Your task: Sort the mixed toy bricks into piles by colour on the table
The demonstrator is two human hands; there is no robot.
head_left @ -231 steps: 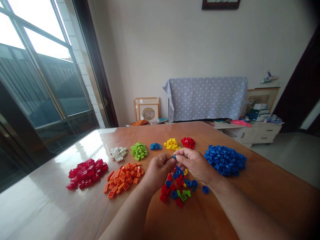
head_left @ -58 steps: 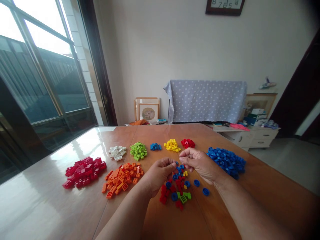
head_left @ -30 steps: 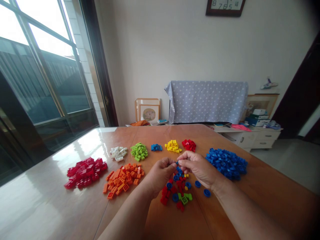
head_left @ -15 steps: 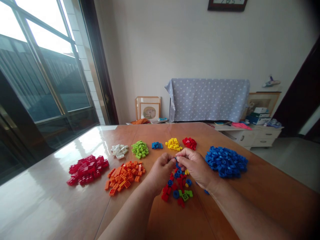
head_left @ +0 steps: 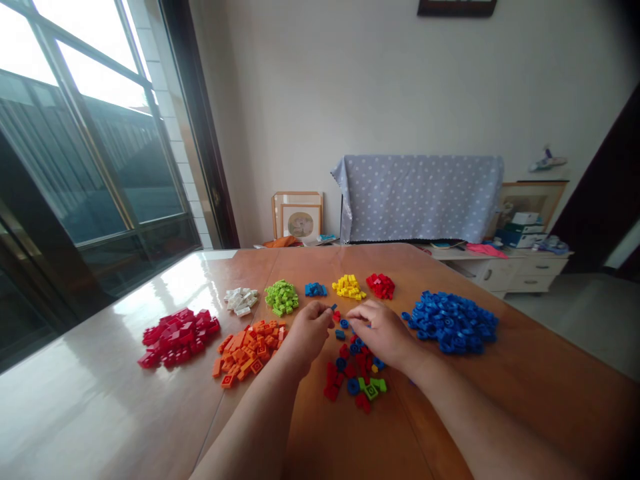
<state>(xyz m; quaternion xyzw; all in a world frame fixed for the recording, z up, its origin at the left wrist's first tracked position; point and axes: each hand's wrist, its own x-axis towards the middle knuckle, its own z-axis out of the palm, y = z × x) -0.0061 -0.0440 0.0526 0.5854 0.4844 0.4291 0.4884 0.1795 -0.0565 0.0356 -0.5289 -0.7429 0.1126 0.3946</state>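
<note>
My left hand (head_left: 310, 333) pinches a small blue brick (head_left: 334, 307), whose end sticks out past the fingertips. Just to the right, my right hand (head_left: 383, 333) hovers over the far end of a mixed pile, its fingers bent and their tips apart, with nothing visible in them. That pile holds red bricks (head_left: 331, 381), round blue pieces (head_left: 353, 386), green bricks (head_left: 371, 391) and a little yellow; my right hand hides part of it. A loose blue brick (head_left: 340, 335) and a round blue piece (head_left: 344, 323) lie between my hands.
Sorted heaps stand around on the wooden table (head_left: 260, 427): crimson (head_left: 180, 337), orange (head_left: 250, 350), white (head_left: 241, 300), lime green (head_left: 281, 297), small blue (head_left: 315, 289), yellow (head_left: 349, 287), red (head_left: 381, 285) and large blue (head_left: 453, 321). A cabinet (head_left: 520, 270) is behind the table.
My hands have moved apart from where they met over the pile. The left now has the small blue brick alone. Small pieces between them have come into view.
</note>
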